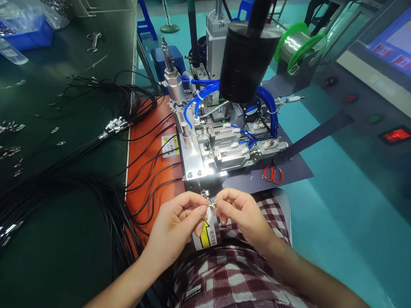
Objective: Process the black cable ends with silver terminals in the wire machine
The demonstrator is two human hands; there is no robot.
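Thin coloured wires [211,204] show between the fingertips of both hands, just in front of the machine's near end. My left hand [179,221] pinches them from the left with thumb and forefinger, its other fingers curled. From the right, my right hand [238,214] closes its thumb and forefinger on the same wires. The wires are tiny, and fingers cover most of them. Below the fingertips is a white label with a yellow arrow [205,236]. Right behind the hands stands the metal machine [226,150], fitted with blue air tubes [209,87].
Black cables [103,199] with metal connectors [113,126] spread over the green table [55,256] and orange board [146,158]. Red-handled scissors [273,174] lie right of the machine. A black lamp [246,59] hangs overhead; a wire spool [300,47] and control panel [384,99] stand right.
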